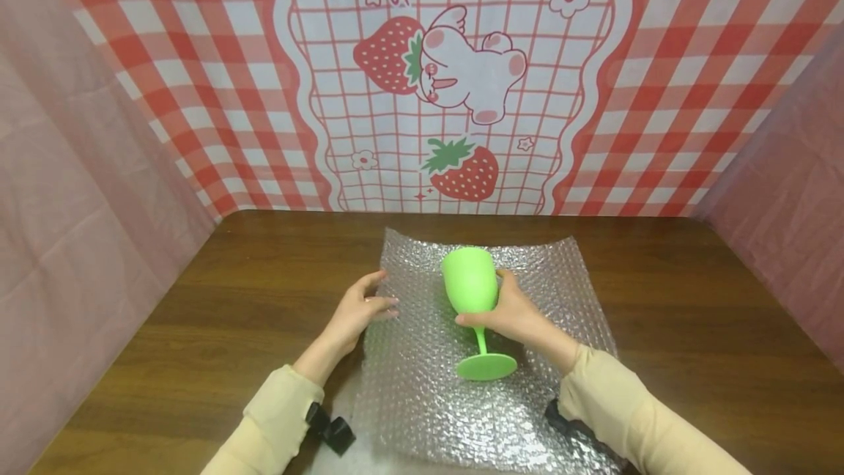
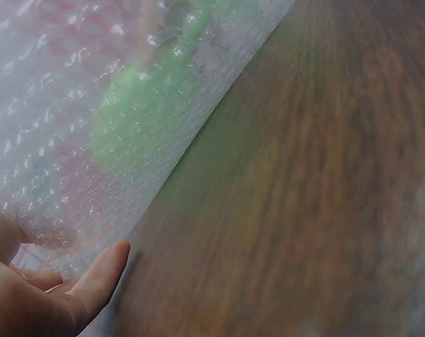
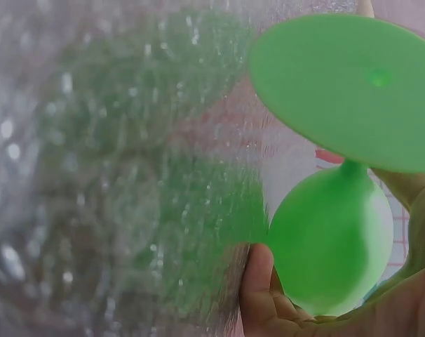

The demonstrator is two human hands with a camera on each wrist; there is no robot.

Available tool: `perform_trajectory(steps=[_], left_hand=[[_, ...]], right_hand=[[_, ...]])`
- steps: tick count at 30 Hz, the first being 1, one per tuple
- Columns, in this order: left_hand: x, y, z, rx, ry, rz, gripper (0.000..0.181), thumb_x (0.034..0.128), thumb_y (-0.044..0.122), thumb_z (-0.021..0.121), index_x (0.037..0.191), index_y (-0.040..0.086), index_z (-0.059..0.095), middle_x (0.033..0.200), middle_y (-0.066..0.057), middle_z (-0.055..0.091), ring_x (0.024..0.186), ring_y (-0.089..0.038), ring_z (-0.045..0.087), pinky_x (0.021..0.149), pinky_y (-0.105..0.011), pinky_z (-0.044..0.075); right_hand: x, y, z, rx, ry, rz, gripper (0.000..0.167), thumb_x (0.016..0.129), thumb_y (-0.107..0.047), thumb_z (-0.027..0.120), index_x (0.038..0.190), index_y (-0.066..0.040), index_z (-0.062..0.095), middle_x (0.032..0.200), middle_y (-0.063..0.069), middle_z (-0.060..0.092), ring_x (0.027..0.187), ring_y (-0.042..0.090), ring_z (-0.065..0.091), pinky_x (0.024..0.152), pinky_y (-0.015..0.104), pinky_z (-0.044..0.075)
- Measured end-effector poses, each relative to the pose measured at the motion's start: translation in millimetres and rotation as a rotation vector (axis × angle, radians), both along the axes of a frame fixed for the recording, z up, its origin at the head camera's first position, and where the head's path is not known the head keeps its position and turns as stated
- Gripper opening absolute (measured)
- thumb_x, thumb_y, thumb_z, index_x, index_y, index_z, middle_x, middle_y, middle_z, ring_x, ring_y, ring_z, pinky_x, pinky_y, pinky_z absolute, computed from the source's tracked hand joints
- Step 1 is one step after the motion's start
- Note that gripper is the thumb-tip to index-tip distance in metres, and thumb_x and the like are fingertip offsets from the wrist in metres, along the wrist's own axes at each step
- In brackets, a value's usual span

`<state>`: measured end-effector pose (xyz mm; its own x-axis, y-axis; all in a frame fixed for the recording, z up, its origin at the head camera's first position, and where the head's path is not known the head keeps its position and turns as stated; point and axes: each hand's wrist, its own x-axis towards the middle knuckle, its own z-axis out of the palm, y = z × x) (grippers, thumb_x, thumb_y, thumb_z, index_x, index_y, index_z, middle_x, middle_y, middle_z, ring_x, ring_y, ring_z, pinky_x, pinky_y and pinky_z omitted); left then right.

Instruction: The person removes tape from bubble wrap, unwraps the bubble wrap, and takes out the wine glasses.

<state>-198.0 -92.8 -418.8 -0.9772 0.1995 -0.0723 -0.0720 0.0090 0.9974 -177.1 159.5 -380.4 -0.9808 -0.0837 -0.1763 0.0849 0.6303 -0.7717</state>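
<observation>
A bright green plastic goblet [image 1: 469, 281] is held above a sheet of bubble wrap [image 1: 422, 394], tilted, its bowl toward the far side and its round foot nearer me. My right hand [image 1: 517, 311] grips the bowl's lower part, thumb across the front; the other fingers are mostly hidden behind it. In the right wrist view the goblet's foot [image 3: 339, 91] looms close, with the fingers curled by the bowl. At the wrap's left edge is my left hand [image 1: 354, 315], fingers spread and relaxed. The left wrist view shows its fingertips beside the wrap's edge [image 2: 177, 165].
The brown wooden table [image 1: 264, 277] extends on both sides of the wrap, whose far corners curl up. A red-and-white strawberry-print cloth [image 1: 461, 94] hangs behind, with pink curtains [image 1: 79, 204] at the sides. Black wrist devices [image 1: 332, 431] are strapped near both sleeves.
</observation>
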Motion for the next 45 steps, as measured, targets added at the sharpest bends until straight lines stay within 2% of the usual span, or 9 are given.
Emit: perform_trajectory(steps=[2,10,15,21,26,32,37,41,45], left_hand=[[-0.1,0.0,0.1,0.001,0.000,-0.001,0.060,0.0823,-0.004,0.054,0.137,-0.006,0.028,0.141,-0.027,0.024,0.080,-0.018,0.061,0.075,-0.028,0.056],[0.6,-0.5,0.7,-0.007,0.000,-0.003,0.060,0.0829,-0.003,0.055,0.137,-0.005,0.029,0.142,-0.026,0.024,0.079,-0.017,0.062,0.076,-0.027,0.056],[0.4,-0.1,0.8,0.000,-0.003,-0.005,0.060,0.0828,-0.004,0.055,0.137,-0.006,0.029,0.141,-0.027,0.024,0.079,-0.018,0.061,0.076,-0.027,0.056],[-1.0,0.1,2.1,-0.008,0.008,-0.003,0.060,0.0830,-0.004,0.054,0.137,-0.007,0.029,0.141,-0.027,0.024,0.077,-0.017,0.061,0.075,-0.027,0.056],[-0.3,-0.1,1.8,-0.016,0.010,0.000,0.059,0.0831,-0.004,0.053,0.137,-0.006,0.028,0.141,-0.027,0.024,0.080,-0.018,0.062,0.076,-0.027,0.056],[1.7,-0.1,2.2,-0.007,0.000,-0.004,0.059,0.0827,-0.005,0.051,0.137,-0.007,0.028,0.142,-0.027,0.023,0.085,-0.021,0.061,0.077,-0.027,0.055],[2.1,-0.1,1.6,0.001,0.001,-0.007,0.058,0.0830,-0.006,0.050,0.137,-0.008,0.028,0.141,-0.027,0.023,0.088,-0.022,0.061,0.077,-0.028,0.056],[2.1,0.2,0.5,0.002,0.002,-0.008,0.058,0.0832,-0.006,0.050,0.137,-0.008,0.028,0.141,-0.027,0.024,0.089,-0.022,0.060,0.077,-0.028,0.055],[2.0,0.9,-0.2,0.002,0.005,-0.011,0.059,0.0829,-0.005,0.051,0.137,-0.008,0.028,0.142,-0.026,0.024,0.088,-0.021,0.061,0.077,-0.028,0.055]], right_hand=[[0.2,0,0.2,0.012,0.003,0.006,0.119,0.057,-0.036,0.083,0.139,0.005,0.008,0.126,0.032,0.040,0.110,0.043,0.048,0.092,0.056,0.042],[0.5,0,0.3,0.015,0.003,0.023,0.119,0.055,-0.024,0.084,0.139,0.005,0.005,0.127,0.032,0.039,0.110,0.043,0.048,0.093,0.059,0.040],[0.1,1,-0.6,0.024,-0.009,0.015,0.119,0.056,-0.021,0.083,0.140,0.004,0.002,0.127,0.033,0.038,0.109,0.044,0.048,0.091,0.058,0.042],[-1.0,1,-1.0,-0.018,-0.030,-0.013,0.119,0.057,-0.013,0.080,0.141,-0.001,-0.004,0.131,0.034,0.033,0.110,0.045,0.046,0.093,0.058,0.041],[0.3,2,-2.6,-0.003,-0.021,-0.025,0.115,0.057,-0.008,0.076,0.142,-0.003,-0.002,0.125,0.033,0.040,0.102,0.040,0.052,0.085,0.052,0.048],[0.9,4,-3.1,-0.024,-0.015,-0.031,0.114,0.057,-0.002,0.073,0.141,-0.002,-0.003,0.125,0.035,0.037,0.098,0.040,0.053,0.076,0.047,0.053],[1.1,6,-1.9,-0.043,0.000,-0.051,0.114,0.057,0.000,0.072,0.142,-0.004,-0.004,0.128,0.036,0.035,0.098,0.041,0.053,0.073,0.044,0.054],[2.0,8,-0.4,-0.042,0.011,-0.072,0.113,0.057,0.001,0.071,0.142,-0.005,-0.003,0.124,0.036,0.039,0.093,0.038,0.055,0.068,0.040,0.055],[1.9,10,0.1,-0.057,0.028,-0.073,0.112,0.057,0.001,0.070,0.142,-0.005,-0.002,0.122,0.035,0.041,0.092,0.037,0.055,0.070,0.040,0.054]])
